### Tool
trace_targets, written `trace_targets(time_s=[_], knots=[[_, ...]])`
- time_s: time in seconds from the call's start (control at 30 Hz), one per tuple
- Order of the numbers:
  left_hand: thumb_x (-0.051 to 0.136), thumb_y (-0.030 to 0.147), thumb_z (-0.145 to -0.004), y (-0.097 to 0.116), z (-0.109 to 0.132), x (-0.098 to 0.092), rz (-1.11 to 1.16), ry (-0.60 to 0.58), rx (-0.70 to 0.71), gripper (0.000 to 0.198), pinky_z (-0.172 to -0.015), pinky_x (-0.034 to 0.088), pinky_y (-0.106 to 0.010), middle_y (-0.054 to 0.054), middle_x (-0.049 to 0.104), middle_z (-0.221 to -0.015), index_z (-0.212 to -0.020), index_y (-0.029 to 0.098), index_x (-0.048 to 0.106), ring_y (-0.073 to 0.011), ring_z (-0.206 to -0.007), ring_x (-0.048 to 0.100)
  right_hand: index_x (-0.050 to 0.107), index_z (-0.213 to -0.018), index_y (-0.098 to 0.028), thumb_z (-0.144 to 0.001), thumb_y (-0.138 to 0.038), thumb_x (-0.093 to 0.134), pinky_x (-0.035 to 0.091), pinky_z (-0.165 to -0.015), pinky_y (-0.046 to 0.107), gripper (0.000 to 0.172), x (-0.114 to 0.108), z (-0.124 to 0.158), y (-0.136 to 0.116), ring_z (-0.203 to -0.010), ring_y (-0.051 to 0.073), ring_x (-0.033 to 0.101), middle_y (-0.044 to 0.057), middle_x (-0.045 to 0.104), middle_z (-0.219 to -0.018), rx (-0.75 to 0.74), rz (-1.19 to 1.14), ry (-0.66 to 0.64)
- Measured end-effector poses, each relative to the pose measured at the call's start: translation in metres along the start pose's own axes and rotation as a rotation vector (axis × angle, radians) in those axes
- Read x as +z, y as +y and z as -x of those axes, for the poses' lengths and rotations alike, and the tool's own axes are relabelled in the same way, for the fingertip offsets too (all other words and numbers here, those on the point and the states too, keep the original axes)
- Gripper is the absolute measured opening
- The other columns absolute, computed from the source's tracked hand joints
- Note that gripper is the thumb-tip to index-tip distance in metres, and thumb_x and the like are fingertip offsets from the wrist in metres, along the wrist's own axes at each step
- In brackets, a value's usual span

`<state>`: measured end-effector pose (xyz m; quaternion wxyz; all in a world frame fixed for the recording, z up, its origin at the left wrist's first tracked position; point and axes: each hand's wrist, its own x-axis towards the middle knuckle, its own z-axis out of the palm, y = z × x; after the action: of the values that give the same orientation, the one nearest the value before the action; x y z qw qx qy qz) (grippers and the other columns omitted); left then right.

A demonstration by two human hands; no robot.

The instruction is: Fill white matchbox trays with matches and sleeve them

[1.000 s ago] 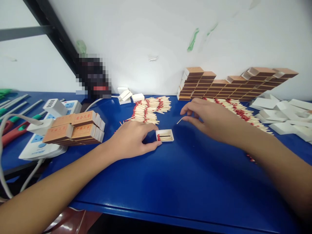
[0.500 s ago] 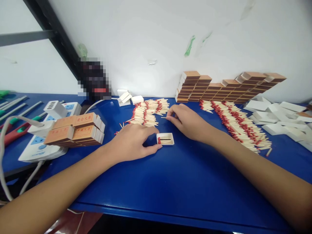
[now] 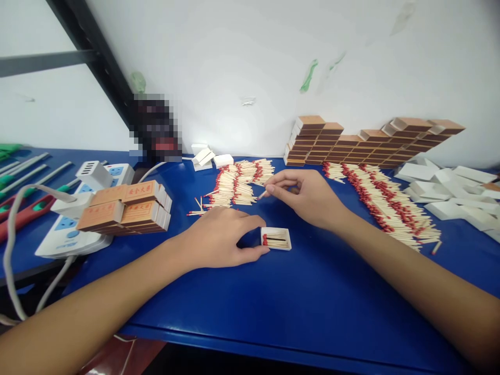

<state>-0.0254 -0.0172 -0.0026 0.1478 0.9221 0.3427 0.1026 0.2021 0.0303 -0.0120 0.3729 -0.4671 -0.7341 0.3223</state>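
A small white matchbox tray lies on the blue table with several red-tipped matches in it and one dark stick among them. My left hand grips its left end, thumb at the near corner and forefinger at the far one. Above and to the right of the tray, my right hand pinches a single match between thumb and forefinger, its reddish tip pointing left and down. Just beyond my hands spreads a pile of loose matches, heads mostly to the left.
Brown matchboxes are stacked by the wall. More matches lie in rows at right, beside a heap of white trays. At left, orange-topped matchboxes sit by a white power strip with cables. A few white trays stand behind.
My left hand and the tray have shifted slightly right and toward me. My right hand still pinches a match, which has turned so that its head points out to the left.
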Motion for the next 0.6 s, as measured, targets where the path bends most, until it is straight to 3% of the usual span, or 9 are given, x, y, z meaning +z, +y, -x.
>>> trace_targets(time_s=[0.1,0.23,0.37,0.6], knots=[[0.065,0.045,-0.095,0.000,0.000,0.000,0.014,-0.007,-0.008,0.033,-0.059,0.039,-0.026,0.002,0.067,-0.070,-0.116,0.022,0.074,-0.0149,-0.064,0.064,0.073,-0.089,-0.021,-0.089,-0.041,0.072,0.055,-0.081,0.039,0.020,0.001,-0.006,0.011,-0.083,0.024,0.074,0.007,0.080,-0.088,0.025,0.007,0.090],[0.065,0.045,-0.095,0.001,-0.001,-0.001,0.011,-0.011,-0.008,0.033,-0.060,0.040,-0.027,0.002,0.067,-0.069,-0.117,0.021,0.074,-0.0152,-0.064,0.064,0.076,-0.086,-0.021,-0.087,-0.036,0.075,0.047,-0.069,0.035,0.015,0.007,-0.013,0.025,-0.072,0.019,0.063,0.005,0.076,-0.085,-0.037,0.223,0.152],[0.065,0.046,-0.095,0.000,-0.001,0.000,-0.004,-0.007,-0.005,0.033,-0.061,0.040,-0.027,0.002,0.068,-0.070,-0.116,0.022,0.074,-0.0154,-0.065,0.065,0.077,-0.086,-0.022,-0.088,-0.033,0.073,0.043,-0.067,0.034,0.012,0.012,-0.013,0.029,-0.072,0.019,0.057,0.006,0.071,-0.089,-0.121,0.357,0.158],[0.065,0.045,-0.095,-0.001,-0.001,0.001,-0.001,0.001,-0.003,0.033,-0.060,0.039,-0.026,0.002,0.067,-0.070,-0.117,0.023,0.074,-0.0153,-0.064,0.063,0.073,-0.085,-0.021,-0.091,-0.034,0.070,0.042,-0.067,0.033,0.015,0.014,-0.016,0.029,-0.071,0.018,0.056,0.005,0.068,-0.086,-0.082,0.391,0.101]])
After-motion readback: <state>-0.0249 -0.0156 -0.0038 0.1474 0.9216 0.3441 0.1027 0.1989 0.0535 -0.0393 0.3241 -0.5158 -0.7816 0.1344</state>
